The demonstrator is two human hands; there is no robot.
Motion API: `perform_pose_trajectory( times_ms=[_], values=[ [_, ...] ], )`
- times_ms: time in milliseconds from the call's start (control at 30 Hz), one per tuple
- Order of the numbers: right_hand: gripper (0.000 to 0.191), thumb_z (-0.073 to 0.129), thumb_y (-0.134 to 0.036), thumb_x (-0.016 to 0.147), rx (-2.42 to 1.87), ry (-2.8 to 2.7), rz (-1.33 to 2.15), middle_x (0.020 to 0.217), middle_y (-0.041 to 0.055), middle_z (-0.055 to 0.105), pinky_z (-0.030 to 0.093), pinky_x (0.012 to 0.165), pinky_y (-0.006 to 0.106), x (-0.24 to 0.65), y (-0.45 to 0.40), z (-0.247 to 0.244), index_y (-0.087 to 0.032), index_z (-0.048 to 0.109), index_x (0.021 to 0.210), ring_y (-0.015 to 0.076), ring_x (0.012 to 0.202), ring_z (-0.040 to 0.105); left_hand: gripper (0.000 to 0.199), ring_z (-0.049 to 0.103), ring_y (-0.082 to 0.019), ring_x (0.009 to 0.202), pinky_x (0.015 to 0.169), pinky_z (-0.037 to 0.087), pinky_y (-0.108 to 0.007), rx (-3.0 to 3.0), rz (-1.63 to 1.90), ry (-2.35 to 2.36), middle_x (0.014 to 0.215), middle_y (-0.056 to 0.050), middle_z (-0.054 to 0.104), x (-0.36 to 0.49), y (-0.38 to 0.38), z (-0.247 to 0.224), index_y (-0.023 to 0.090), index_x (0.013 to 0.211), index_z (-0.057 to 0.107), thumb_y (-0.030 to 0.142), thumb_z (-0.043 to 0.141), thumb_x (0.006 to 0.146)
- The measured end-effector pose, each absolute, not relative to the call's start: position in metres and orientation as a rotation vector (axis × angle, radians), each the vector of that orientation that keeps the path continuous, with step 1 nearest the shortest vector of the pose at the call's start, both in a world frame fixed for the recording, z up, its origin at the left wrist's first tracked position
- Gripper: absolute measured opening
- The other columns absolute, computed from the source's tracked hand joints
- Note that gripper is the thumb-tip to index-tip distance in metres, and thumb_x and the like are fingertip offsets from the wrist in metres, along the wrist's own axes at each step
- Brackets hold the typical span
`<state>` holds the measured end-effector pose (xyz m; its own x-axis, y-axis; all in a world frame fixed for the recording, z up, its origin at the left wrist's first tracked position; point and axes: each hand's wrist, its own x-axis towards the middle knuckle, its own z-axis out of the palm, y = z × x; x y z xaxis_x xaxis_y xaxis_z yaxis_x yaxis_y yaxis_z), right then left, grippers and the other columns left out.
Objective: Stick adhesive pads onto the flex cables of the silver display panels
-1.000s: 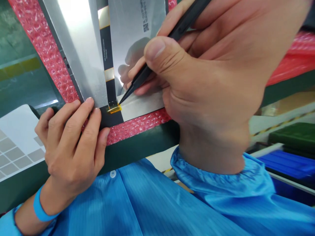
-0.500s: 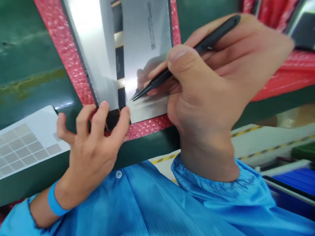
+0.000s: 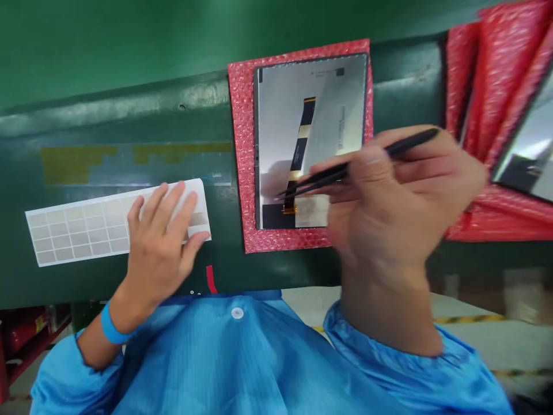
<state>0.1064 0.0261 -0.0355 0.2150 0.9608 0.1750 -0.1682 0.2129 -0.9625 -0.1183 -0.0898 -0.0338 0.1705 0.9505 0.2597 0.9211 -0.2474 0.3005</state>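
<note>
Black tweezers (image 3: 328, 174) are held in my right hand (image 3: 389, 202), their tips over the lower part of a dark flex cable (image 3: 299, 151). That cable runs along the silvery back of a display panel (image 3: 276, 115), which lies on a red bubble-wrap sheet (image 3: 246, 173). My left hand (image 3: 159, 245) rests with spread fingers on a white sheet of grey rectangular labels (image 3: 78, 230), left of the panel, and holds nothing. Part of the panel's lower right is hidden behind my right hand.
More red bubble wrap (image 3: 501, 75) and another panel (image 3: 529, 155) lie at the right. A small red strip (image 3: 211, 279) is near the front edge of the green table (image 3: 276, 268). Yellowish tape (image 3: 86, 161) is at the left.
My left hand has left the panel's lower edge and moved left onto the label sheet. The view has pulled back. My right hand still holds the tweezers over the panel, their tips now over the cable.
</note>
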Motion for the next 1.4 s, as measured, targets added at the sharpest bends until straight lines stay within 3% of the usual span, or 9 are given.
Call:
perform_pose_trajectory(
  times_ms=[67, 167, 500, 700, 1067, 1233, 1400],
  values=[
    [0.016, 0.088, -0.028, 0.091, -1.005, -1.146, 1.156, 0.078, 0.0014, 0.079, 0.065, 0.053, 0.030, 0.084, 0.016, -0.030, -0.025, 0.073, 0.090, 0.0205, 0.064, 0.078, 0.057, 0.054, -0.037, 0.151, 0.126, 0.034, -0.055, 2.296, 0.594, 1.920, 0.157, -0.018, 0.062, -0.133, -0.090, -0.044, 0.018, 0.154, 0.054, 0.046, 0.066, 0.105],
    [0.016, 0.083, -0.031, 0.096, -1.003, -1.309, 1.300, 0.078, -0.0018, 0.077, 0.068, 0.061, 0.028, 0.058, 0.008, -0.034, -0.027, 0.068, 0.090, 0.0177, 0.067, 0.078, 0.060, 0.053, -0.037, 0.151, 0.126, 0.032, -0.054, 2.271, 0.562, 1.915, 0.159, -0.017, 0.060, -0.135, -0.089, -0.052, 0.020, 0.155, 0.054, 0.048, 0.067, 0.104],
    [0.029, 0.087, -0.046, 0.092, -1.122, -1.415, 1.300, 0.075, -0.0046, 0.070, 0.067, 0.058, 0.028, 0.057, 0.013, -0.046, -0.029, 0.064, 0.091, 0.0168, 0.069, 0.076, 0.062, 0.052, -0.038, 0.152, 0.126, 0.032, -0.058, 2.231, 0.572, 1.892, 0.163, -0.015, 0.057, -0.128, -0.089, -0.050, 0.021, 0.156, 0.052, 0.048, 0.067, 0.102],
    [0.035, 0.090, -0.051, 0.088, -1.152, -1.451, 1.376, 0.078, -0.0023, 0.070, 0.065, 0.056, 0.026, 0.056, 0.023, -0.050, -0.027, 0.065, 0.089, 0.0184, 0.075, 0.077, 0.054, 0.050, -0.034, 0.154, 0.128, 0.031, -0.054, 2.241, 0.524, 1.914, 0.165, -0.010, 0.054, -0.127, -0.089, -0.049, 0.020, 0.156, 0.053, 0.047, 0.054, 0.109],
    [0.047, 0.084, -0.070, 0.086, -1.139, -1.326, 1.312, 0.076, -0.0035, 0.072, 0.060, 0.046, 0.027, 0.067, 0.026, -0.042, -0.030, 0.060, 0.092, 0.0178, 0.062, 0.073, 0.064, 0.051, -0.039, 0.152, 0.124, 0.033, -0.059, 2.262, 0.576, 1.878, 0.163, -0.014, 0.056, -0.135, -0.085, -0.048, 0.027, 0.158, 0.051, 0.048, 0.070, 0.101],
    [0.041, 0.090, -0.057, 0.085, -1.165, -1.220, 1.168, 0.078, -0.0006, 0.076, 0.058, 0.043, 0.030, 0.133, 0.056, -0.036, -0.029, 0.060, 0.087, 0.0195, 0.056, 0.071, 0.048, 0.055, -0.041, 0.148, 0.124, 0.035, -0.066, 2.242, 0.609, 1.884, 0.155, -0.013, 0.063, -0.122, -0.079, -0.027, 0.031, 0.147, 0.063, 0.031, 0.072, 0.100],
    [0.034, 0.094, -0.045, 0.083, -1.241, -1.238, 1.193, 0.068, 0.0009, 0.075, 0.050, 0.035, 0.025, 0.164, 0.068, -0.043, -0.025, 0.067, 0.078, 0.0162, 0.046, 0.066, 0.033, 0.069, -0.037, 0.120, 0.103, 0.052, -0.057, 2.282, 0.886, 1.722, 0.129, -0.017, 0.074, -0.063, -0.059, -0.023, 0.018, 0.132, 0.072, 0.020, 0.070, 0.099]
  ],
)
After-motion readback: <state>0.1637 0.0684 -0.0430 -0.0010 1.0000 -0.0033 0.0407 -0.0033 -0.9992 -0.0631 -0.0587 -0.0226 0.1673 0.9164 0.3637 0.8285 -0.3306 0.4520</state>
